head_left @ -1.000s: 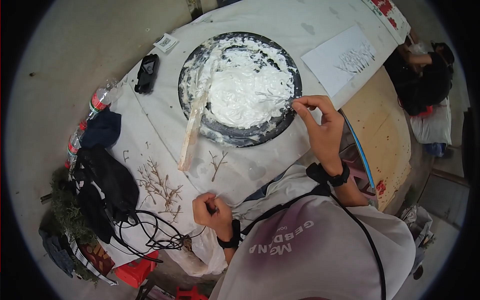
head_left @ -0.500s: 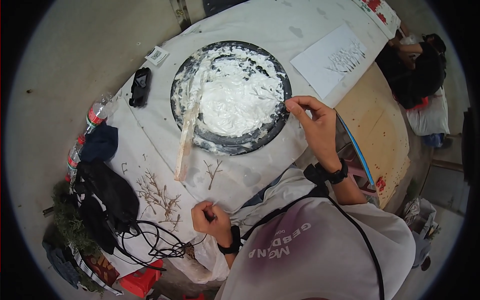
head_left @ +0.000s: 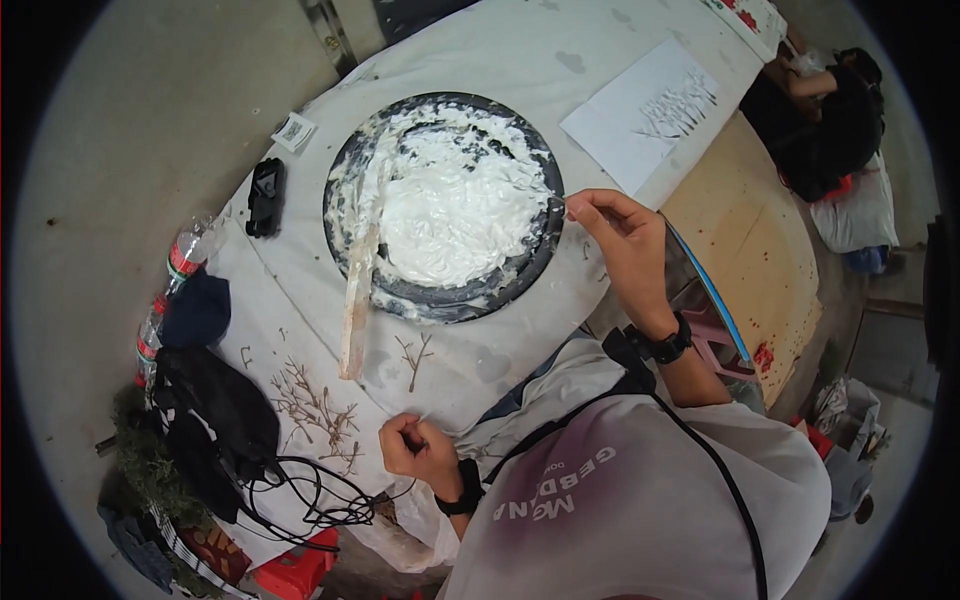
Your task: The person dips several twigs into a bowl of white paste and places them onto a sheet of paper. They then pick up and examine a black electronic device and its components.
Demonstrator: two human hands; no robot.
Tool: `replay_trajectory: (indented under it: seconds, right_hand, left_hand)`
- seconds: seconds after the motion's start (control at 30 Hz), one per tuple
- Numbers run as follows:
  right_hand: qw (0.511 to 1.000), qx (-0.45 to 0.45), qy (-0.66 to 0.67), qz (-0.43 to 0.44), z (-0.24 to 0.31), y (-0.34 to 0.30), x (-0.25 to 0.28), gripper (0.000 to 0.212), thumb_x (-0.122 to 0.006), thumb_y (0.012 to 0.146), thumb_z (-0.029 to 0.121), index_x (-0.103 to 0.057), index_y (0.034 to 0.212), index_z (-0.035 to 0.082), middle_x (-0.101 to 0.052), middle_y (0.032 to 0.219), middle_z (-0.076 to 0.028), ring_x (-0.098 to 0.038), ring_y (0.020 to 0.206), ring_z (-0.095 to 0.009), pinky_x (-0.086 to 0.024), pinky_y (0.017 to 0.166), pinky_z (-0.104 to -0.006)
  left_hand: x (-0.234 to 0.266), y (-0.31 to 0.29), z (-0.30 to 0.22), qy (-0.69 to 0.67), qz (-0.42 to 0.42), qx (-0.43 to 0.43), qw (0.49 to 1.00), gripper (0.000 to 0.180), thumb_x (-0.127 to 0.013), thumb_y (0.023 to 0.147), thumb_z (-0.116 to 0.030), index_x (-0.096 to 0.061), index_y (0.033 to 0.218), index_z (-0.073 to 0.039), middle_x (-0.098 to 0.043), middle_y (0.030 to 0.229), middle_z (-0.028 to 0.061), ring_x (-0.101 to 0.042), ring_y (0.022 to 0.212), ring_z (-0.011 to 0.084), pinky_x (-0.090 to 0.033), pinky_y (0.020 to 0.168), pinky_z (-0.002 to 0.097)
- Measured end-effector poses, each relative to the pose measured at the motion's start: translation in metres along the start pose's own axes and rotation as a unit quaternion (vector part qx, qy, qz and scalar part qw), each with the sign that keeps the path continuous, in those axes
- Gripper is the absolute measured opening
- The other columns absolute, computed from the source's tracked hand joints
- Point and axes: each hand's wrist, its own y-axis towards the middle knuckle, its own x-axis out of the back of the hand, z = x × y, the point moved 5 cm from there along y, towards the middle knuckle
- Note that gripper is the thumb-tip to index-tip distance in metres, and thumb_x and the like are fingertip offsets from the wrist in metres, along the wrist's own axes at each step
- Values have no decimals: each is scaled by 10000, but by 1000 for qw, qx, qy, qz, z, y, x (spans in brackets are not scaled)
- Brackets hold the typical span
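My right hand is at the right rim of a round black tray. Its thumb and forefinger pinch the stem end of a thin twig; the branched part is hard to make out against the white paste spread over the tray. A flat wooden stick leans across the tray's left side, its near end over the cloth. My left hand is curled closed by the near table edge, and its contents are hidden. Between it and the tray lies a single forked twig.
A pile of small twigs lies left of my left hand, near black cables and a black bag. White paper with coated twigs is at the far right. Plastic bottles line the left edge. Another person sits far right.
The twig's branches, visible over the paste before, no longer stand out from it. My right hand keeps its pinch by the rim; the view has shifted slightly. My left hand stays curled.
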Motion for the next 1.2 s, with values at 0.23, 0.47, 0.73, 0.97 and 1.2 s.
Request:
replay_trajectory:
  seconds: [0.23, 0.47, 0.73, 0.97, 1.2]
  right_hand:
    - [997, -52, 50, 1, 3, 3, 20, 179, -735, 1015, 115, -767, 1095, -42, -757, 1018, -36, -668, 958, -86, -509, 922, -240]
    - [999, -5, 38, -23, 4, 45, 81, 187, -723, 1025, 145, -773, 1092, -22, -761, 1010, -27, -669, 955, -86, -510, 936, -262]
    - [950, 79, -228, -200, -34, 199, 318, 281, -759, 1011, 240, -809, 1059, -32, -757, 876, -11, -639, 836, -68, -515, 791, -242]
    - [935, 12, -271, -229, -79, 282, 386, 274, -812, 963, 247, -830, 1035, -17, -794, 852, -55, -696, 751, -90, -544, 718, -258]
    - [941, 5, -304, -151, -94, 301, 389, 274, -821, 954, 251, -833, 1050, -5, -801, 853, -58, -702, 742, -93, -555, 726, -261]
  left_hand:
    - [-5, 1, -6, -4, -3, -15, 1000, 86, -536, 802, 65, -599, 806, 8, -392, 625, -25, -331, 576, 84, -227, 533, 266]
    - [-2, 1, -5, 11, 1, -24, 1000, 64, -515, 851, 39, -575, 847, 18, -436, 686, 37, -386, 644, 147, -315, 576, 297]
    - [-6, 4, -11, 17, -5, -26, 1000, 61, -530, 833, 26, -578, 797, 13, -456, 648, 42, -396, 573, 159, -297, 521, 311]
    - [-6, 3, -15, 54, 27, -8, 998, 50, -522, 892, 31, -548, 849, 29, -461, 705, 38, -426, 650, 154, -363, 589, 301]
    - [-8, 4, -9, 66, 31, -13, 997, 39, -521, 885, 35, -552, 861, 35, -470, 706, 44, -431, 642, 151, -360, 578, 298]
